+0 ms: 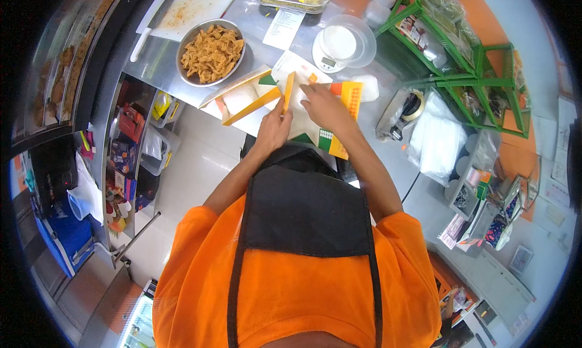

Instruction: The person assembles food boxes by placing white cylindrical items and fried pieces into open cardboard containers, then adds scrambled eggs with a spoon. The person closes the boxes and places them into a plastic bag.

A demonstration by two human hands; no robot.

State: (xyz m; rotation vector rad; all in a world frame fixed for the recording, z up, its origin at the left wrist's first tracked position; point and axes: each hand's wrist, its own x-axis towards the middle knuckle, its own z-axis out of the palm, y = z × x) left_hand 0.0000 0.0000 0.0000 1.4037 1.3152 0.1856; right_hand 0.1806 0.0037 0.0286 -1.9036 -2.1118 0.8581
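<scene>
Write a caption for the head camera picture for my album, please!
Left hand and right hand on a yellow-edged carton, a metal bowl of crispy brown food farther left.

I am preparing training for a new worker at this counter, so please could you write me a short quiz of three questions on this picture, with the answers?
1. Choose one: what fills the round metal bowl?
a) white rice
b) brown fried pieces
c) green leaves

2. True or false: the kitchen scale stands to the left of the bowl in the picture.

3. Fill in: the narrow yellow cardboard flap is held between the fingers of the person's ____ hand.

Key:
1. b
2. False; the scale stands to the right of the bowl.
3. left
</scene>
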